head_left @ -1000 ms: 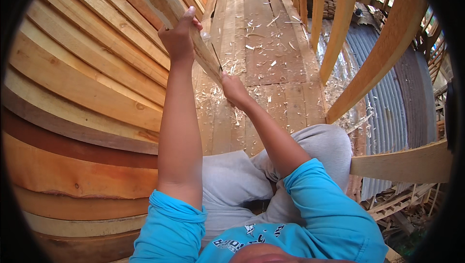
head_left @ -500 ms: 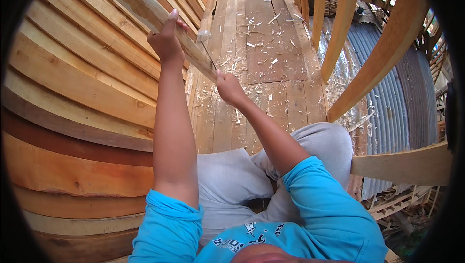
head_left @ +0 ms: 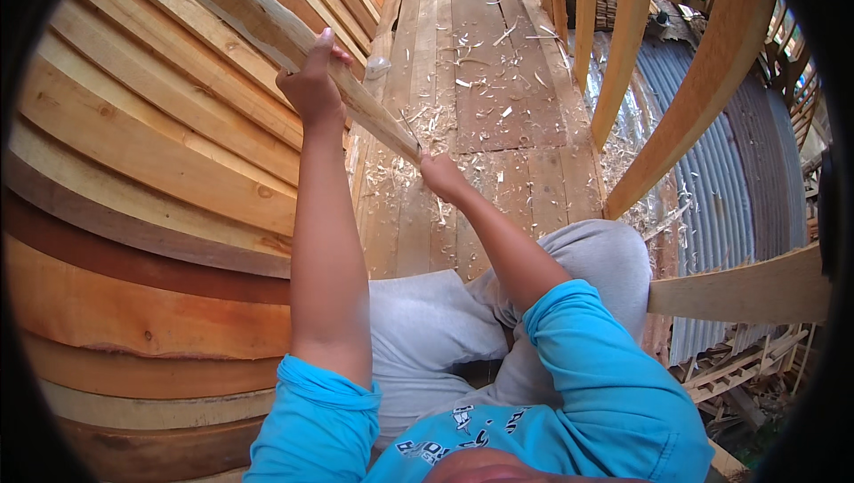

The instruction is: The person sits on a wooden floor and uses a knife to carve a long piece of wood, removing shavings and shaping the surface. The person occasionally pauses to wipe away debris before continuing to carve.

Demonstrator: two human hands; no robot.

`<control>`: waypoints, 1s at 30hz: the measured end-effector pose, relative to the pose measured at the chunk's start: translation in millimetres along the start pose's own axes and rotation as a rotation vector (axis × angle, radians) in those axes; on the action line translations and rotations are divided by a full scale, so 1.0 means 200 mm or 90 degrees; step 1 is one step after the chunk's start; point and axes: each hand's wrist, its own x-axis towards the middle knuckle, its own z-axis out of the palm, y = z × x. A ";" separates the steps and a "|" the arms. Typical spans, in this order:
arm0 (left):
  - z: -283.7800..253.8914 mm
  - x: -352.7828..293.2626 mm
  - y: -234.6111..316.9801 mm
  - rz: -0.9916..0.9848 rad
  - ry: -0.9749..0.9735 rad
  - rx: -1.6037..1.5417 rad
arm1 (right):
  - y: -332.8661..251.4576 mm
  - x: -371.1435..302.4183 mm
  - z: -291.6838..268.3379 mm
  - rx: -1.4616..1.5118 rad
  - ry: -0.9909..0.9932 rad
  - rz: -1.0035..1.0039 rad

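Observation:
A long, pale strip of wood (head_left: 258, 12) slants from the upper left down toward the middle. My left hand (head_left: 313, 81) is wrapped round it partway along, thumb on top. At its lower end is my right hand (head_left: 442, 175), closed on a knife whose thin dark blade (head_left: 410, 127) lies against the wood's side; the handle is hidden in the fingers. Between my arms, my legs in grey trousers (head_left: 436, 314) are folded on the plank floor.
Curled shavings (head_left: 436, 123) litter the plank floor (head_left: 507, 109). Stacked boards (head_left: 151, 154) form a wall on my left. Curved wooden uprights (head_left: 689, 118) stand at the right, with corrugated metal sheets (head_left: 716, 181) beyond and below. A clear plastic object (head_left: 377, 66) sits near the boards.
Both hands and the wood strip have shifted slightly right and toward me. The knife blade now shows shorter beside the wood.

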 end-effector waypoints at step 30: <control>-0.14 0.02 0.04 -0.012 0.024 -0.036 | -0.28 -0.13 0.01 0.030 -0.095 0.016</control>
